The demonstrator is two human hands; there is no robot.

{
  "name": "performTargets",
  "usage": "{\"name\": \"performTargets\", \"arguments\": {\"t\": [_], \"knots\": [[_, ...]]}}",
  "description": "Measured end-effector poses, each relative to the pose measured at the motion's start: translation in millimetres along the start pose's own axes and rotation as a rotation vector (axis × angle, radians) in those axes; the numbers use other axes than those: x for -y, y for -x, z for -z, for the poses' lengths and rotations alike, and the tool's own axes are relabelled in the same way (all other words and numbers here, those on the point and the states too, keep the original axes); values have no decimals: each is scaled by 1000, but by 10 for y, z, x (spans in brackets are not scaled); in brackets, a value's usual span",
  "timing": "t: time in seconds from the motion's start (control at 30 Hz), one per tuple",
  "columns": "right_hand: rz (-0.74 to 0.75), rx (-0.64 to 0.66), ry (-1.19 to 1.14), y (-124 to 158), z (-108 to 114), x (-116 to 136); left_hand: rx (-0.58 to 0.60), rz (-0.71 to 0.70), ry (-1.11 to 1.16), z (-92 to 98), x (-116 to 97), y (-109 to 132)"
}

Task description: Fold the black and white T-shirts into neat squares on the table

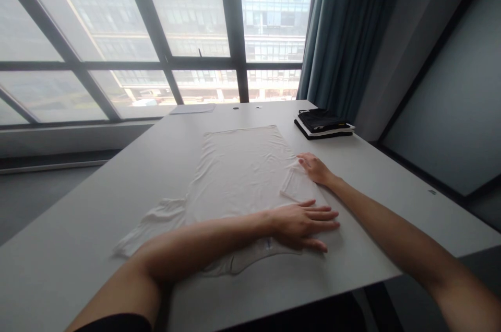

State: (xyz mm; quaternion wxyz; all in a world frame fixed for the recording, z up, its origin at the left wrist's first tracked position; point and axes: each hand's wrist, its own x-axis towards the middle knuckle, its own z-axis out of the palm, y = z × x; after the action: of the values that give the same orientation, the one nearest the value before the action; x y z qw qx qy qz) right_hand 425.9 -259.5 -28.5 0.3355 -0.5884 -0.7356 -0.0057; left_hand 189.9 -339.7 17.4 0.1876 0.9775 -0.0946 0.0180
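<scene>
Black sleeve (113, 323), bare forearms (219, 238), bare fingers (326, 226)

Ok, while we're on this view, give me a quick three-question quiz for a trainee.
1. True or false: the left hand is nearer the table's near edge than the right hand.
2. Seen from the camera, where is the dark-and-white folded stack? A) Left of the white shirt; B) beyond it to the right; C) on top of it.
3. Fill in: the left hand is palm ____, fingers spread.

Key: 1. True. 2. B. 3. Down.
</scene>
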Motion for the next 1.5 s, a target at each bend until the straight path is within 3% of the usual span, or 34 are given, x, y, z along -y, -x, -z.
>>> {"name": "performTargets", "arguments": {"t": [0.1,0.3,0.43,0.6,0.73,0.83,1.0,1.13,1.23,1.5], "knots": [[75,-49,-17,-5,17,71,6,2,1,-4,-3,0],[26,92,38,6,-99,63,6,-17,1,-23,20,4],[25,23,-62,22,-94,97,-12,-31,6,-32,26,7],[37,52,-36,30,-102,210,-10,-33,14,-42,33,3],[40,-65,-101,-31,-54,303,-20,-51,57,-28,53,-7],[65,-76,-167,-96,11,389,-27,-55,103,75,41,-20],[140,46,-235,-271,74,576,-109,3,136,417,-32,80],[261,134,-289,-513,21,802,-240,151,122,633,-68,437],[358,193,-324,-690,-121,1036,-328,339,44,666,-81,860],[634,443,-450,-917,-654,1814,-442,1044,-223,336,-284,2084]]}}
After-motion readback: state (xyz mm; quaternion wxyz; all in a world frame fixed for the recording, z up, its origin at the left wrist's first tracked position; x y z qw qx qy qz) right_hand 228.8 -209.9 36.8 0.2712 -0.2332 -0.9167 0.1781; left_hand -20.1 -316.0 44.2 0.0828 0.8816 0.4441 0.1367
